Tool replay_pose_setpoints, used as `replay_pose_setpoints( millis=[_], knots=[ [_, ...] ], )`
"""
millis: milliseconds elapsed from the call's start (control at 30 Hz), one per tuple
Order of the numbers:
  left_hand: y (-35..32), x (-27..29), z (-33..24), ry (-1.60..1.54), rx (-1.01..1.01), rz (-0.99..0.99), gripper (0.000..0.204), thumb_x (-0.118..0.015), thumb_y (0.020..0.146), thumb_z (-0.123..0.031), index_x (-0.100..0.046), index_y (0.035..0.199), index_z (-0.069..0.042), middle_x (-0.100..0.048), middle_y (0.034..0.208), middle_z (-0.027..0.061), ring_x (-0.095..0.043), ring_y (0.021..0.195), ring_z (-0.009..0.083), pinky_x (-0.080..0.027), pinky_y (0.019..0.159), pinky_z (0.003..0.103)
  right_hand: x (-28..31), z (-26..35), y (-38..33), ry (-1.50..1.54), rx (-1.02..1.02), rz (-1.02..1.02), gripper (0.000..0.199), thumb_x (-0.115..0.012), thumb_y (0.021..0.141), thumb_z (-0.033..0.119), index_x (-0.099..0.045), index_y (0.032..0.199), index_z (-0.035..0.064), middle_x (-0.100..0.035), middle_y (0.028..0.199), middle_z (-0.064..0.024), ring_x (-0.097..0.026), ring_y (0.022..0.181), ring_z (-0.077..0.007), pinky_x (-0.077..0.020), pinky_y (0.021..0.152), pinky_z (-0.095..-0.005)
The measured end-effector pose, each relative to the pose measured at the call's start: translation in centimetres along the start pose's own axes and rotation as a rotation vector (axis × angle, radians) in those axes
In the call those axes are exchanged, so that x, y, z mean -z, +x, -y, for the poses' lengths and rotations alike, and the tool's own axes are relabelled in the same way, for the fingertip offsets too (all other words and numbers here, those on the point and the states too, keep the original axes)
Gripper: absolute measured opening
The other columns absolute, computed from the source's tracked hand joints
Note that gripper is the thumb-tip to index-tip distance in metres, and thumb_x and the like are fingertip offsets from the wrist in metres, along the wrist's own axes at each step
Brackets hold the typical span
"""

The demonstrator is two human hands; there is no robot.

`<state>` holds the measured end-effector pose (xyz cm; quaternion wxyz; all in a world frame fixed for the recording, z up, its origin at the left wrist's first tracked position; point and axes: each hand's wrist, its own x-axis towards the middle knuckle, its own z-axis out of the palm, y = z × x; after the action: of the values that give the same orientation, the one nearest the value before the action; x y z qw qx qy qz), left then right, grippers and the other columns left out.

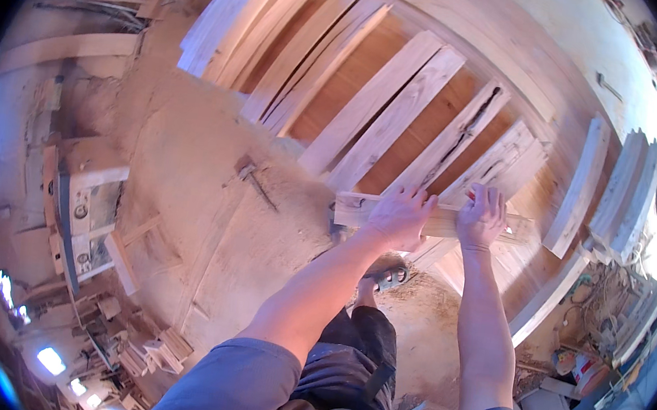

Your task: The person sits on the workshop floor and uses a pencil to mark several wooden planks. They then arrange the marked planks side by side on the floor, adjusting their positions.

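A short wooden board [441, 224] lies crosswise in front of me, at the near ends of several longer planks. My left hand [402, 218] is closed over its left part, thumb toward the middle. On the right part rests my right hand [483, 220], its fingers curled in. A small red bit shows by its fingers, perhaps part of a slim tool; most of it is hidden. Beyond the board, a pale plank with a dark crack [466, 131] and a paired set of planks [401, 109] lie side by side on a brown wooden surface [408, 153].
A hammer-like tool [255, 182] lies on the dusty floor [190, 160] to the left. Curved wooden pieces [626, 194] stand at the right. Offcuts [164, 351] are heaped at lower left, near a wooden frame with white panels [94, 214]. My sandalled foot [389, 278] is below the board.
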<state>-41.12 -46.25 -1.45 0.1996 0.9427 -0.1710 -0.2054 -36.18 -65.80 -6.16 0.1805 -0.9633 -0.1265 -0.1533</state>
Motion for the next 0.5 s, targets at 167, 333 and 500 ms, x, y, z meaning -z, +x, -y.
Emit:
replay_pose_setpoints(
  millis=[167,333,500],
  knots=[
    [0.2,-0.7,0.2,-0.028,-0.031,-0.027,0.068,-0.081,0.075,-0.032,-0.058,0.131,-0.001,-0.062,0.123,0.0142,-0.055,0.123,0.0303,-0.046,0.097,0.044,0.4,0.3,0.0,-0.052,-0.039,0.008,0.023,-0.067,0.071,0.001,-0.067,0.091,0.0142,-0.059,0.084,-0.006,-0.061,0.082,-0.0302,-0.0512,0.075,-0.0449],
    [0.2,-0.6,0.9,-0.094,-0.051,-0.039,0.066,-0.08,0.073,-0.027,-0.058,0.129,0.0,-0.062,0.122,0.016,-0.055,0.123,0.0322,-0.045,0.098,0.045,-0.4,1.8,-0.1,-0.175,-0.084,-0.017,0.024,-0.069,0.071,0.002,-0.068,0.091,0.0145,-0.06,0.085,-0.0057,-0.062,0.082,-0.0302,-0.0508,0.074,-0.0442],
    [0.9,-0.4,1.1,-0.198,-0.078,0.077,0.067,-0.078,0.074,-0.024,-0.057,0.134,-0.001,-0.062,0.124,0.0163,-0.055,0.124,0.0333,-0.046,0.1,0.047,-3.0,3.5,-1.8,-0.227,-0.19,-0.051,0.02,-0.069,0.072,0.002,-0.069,0.088,0.0144,-0.061,0.082,-0.0053,-0.062,0.082,-0.0296,-0.0509,0.076,-0.0435]
  ],
)
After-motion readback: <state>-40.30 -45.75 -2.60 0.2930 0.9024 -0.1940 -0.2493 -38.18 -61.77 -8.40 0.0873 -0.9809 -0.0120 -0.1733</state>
